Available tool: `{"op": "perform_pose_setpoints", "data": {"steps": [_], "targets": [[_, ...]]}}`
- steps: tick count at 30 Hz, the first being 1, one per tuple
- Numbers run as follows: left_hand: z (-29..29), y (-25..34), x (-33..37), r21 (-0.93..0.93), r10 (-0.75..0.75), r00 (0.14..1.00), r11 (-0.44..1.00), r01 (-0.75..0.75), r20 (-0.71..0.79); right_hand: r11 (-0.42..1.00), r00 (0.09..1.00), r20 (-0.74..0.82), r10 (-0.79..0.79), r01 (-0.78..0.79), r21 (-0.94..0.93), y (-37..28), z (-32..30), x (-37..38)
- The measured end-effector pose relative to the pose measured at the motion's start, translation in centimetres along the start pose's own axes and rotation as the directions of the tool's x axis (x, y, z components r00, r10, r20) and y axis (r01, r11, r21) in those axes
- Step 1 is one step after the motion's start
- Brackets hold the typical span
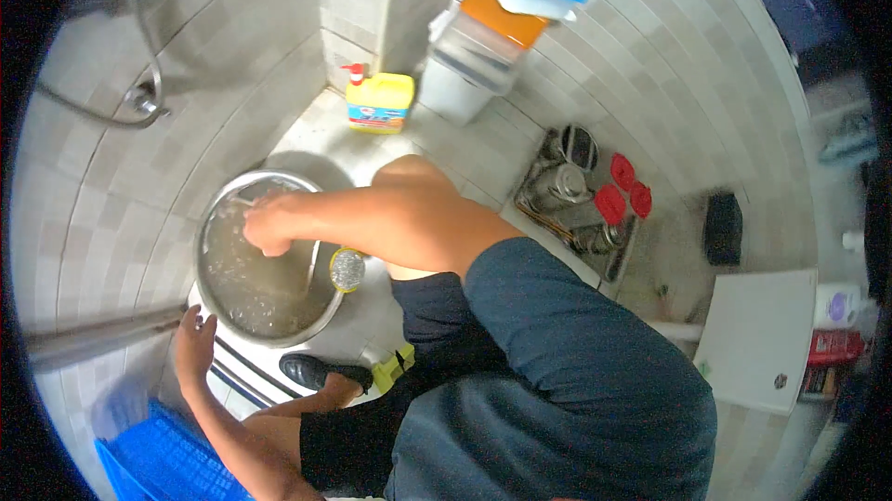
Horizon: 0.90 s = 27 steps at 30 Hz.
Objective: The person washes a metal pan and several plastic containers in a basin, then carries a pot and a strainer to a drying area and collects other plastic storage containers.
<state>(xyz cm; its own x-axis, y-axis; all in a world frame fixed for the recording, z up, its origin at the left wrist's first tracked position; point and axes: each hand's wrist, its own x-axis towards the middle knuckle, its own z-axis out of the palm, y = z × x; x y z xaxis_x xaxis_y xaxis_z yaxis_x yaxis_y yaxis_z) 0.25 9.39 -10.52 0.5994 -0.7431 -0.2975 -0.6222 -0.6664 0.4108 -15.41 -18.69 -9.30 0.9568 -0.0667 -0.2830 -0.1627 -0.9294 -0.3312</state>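
Observation:
A round metal basin [202, 255] of cloudy grey water stands on the tiled floor at left. My right hand [269, 224] reaches across into it, fingers closed; what they grip, if anything, is hidden. A thin pale rod [313, 264] sticks up out of the water to the right of that hand. Beside the basin's lower left rim is my left hand [195, 343], fingers apart and holding nothing. On the basin's right edge rests a scrubber [347, 270] with a silvery mesh pad and yellow frame.
A yellow pump jug [380, 103] and stacked plastic tubs [465, 73] stand by the far wall. Right of my knee, a tray [613, 267] holds metalware and red items. A blue crate [167, 454] lies lower left, near a metal pipe [102, 338]. A shower hose [139, 27] hangs left.

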Motion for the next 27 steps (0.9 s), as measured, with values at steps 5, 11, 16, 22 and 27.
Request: {"op": "perform_pose_setpoints", "data": {"steps": [5, 11, 16, 22, 27], "targets": [[0.5, 0.8, 1.0, 0.258, 0.192, 0.967, 0.955, -0.145, -0.166, 0.999, 0.989, 0.15, 0.012, -0.005, -0.047, 0.1, 0.1, -0.4], [0.3, 2.9, 2.8, -0.016, 0.138, 0.933, 0.988, -0.152, -0.332, 0.991, 0.985, 0.169, -0.013, 0.035, -0.127, 1.2, -0.4, -1.2], [-1.0, 4.1, 2.8, -0.045, 0.06, 0.921, 0.995, -0.084, -0.384, 0.999, 0.98, 0.194, 0.052, -0.052, -0.004, 1.7, -1.4, -1.8], [-0.9, 5.5, 3.5, -0.092, -0.056, 0.853, 0.996, 0.009, -0.519, 0.999, 0.968, 0.248, 0.041, -0.047, 0.016, 2.6, -1.1, -1.2], [-1.3, 6.0, 3.3, 0.023, 0.061, 0.788, 0.998, -0.059, -0.612, 0.998, 0.979, 0.199, 0.05, -0.059, 0.039, 3.1, -0.8, -1.5]]}}
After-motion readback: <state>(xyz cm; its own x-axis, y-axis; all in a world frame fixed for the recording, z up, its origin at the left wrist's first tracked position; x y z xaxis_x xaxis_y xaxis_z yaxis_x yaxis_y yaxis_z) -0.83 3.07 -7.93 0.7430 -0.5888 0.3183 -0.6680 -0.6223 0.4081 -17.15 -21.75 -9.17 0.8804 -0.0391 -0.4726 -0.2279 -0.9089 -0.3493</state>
